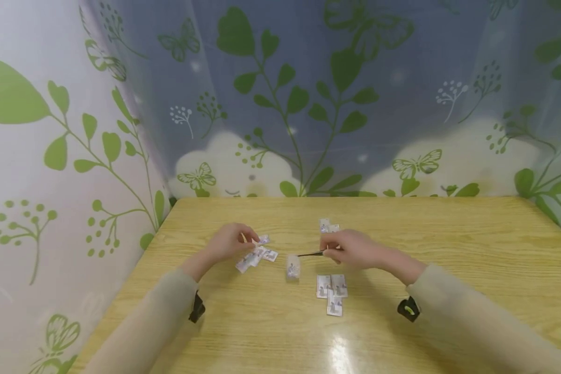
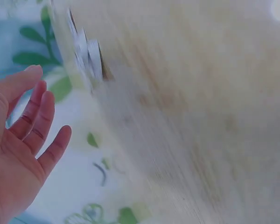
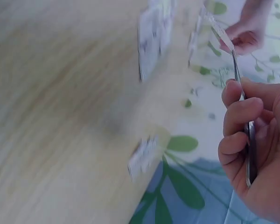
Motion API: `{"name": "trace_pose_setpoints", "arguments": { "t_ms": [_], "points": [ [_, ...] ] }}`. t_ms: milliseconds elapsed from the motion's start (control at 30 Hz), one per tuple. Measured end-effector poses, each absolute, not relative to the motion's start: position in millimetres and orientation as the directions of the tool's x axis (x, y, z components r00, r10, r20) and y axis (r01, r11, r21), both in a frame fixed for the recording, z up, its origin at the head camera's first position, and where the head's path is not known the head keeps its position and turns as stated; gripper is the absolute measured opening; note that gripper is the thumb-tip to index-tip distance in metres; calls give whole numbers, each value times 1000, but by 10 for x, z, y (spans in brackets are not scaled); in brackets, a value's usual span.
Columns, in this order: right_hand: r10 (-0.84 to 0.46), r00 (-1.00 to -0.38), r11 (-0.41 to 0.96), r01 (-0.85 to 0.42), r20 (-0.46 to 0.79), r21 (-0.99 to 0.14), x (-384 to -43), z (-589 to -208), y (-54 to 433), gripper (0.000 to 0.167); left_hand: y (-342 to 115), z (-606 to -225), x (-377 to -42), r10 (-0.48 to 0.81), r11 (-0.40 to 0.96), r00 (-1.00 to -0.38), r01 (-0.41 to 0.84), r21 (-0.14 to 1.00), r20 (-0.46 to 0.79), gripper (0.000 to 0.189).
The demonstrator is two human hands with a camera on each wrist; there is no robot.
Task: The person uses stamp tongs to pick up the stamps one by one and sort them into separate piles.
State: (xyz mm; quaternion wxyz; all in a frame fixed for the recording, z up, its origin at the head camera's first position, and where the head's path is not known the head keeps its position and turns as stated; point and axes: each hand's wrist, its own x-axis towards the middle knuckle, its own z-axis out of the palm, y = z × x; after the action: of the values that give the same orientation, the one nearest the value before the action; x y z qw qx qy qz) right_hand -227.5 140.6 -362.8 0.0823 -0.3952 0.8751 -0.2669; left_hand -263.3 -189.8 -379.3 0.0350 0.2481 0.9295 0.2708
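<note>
My right hand [image 1: 355, 249] grips a pair of dark metal tweezers [image 3: 251, 149], with the fingers curled round the shank. At the tweezers' tips, a small translucent packet [image 1: 292, 269] with a printed figure is pinched; in the right wrist view the packet [image 3: 220, 33] looks raised off the table. Over a loose, overlapping pile of similar small printed packets [image 1: 252, 258] hovers my left hand [image 1: 229, 242]. Its fingers [image 2: 46, 116] are loosely bent, and nothing shows between them in the left wrist view. Whether its fingertips touch the pile cannot be told.
Three printed packets [image 1: 334, 306] lie together at the near right of the wooden table [image 1: 262, 322]. Another small group of packets [image 1: 324, 224] lies behind my right hand, partly hidden. A patterned curtain [image 1: 280, 130] stands along the table's far and left edges.
</note>
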Motion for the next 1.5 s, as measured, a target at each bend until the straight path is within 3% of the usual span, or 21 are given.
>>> {"name": "trace_pose_setpoints", "arguments": {
  "t_ms": [367,667,1067,1500],
  "points": [
    [-658,-752,577,-533,34,-619,-2334,-3450,1843,8,-1994,-3920,-2956,385,761,-923,300,575,-28,12],
    [-573,-818,645,-494,59,-583,-2496,-3280,2250,10,-2022,-3972,-2978,346,795,-933,238,557,-95,8],
    [-531,-847,723,-442,-17,-530,-2804,-3345,2586,14,-1968,-3965,-2947,352,803,-932,255,540,-84,8],
    [-542,-838,738,-437,-66,-514,-3045,-3537,2452,24,-1941,-3987,-2928,337,796,-936,225,562,-102,9]
  ]
}}
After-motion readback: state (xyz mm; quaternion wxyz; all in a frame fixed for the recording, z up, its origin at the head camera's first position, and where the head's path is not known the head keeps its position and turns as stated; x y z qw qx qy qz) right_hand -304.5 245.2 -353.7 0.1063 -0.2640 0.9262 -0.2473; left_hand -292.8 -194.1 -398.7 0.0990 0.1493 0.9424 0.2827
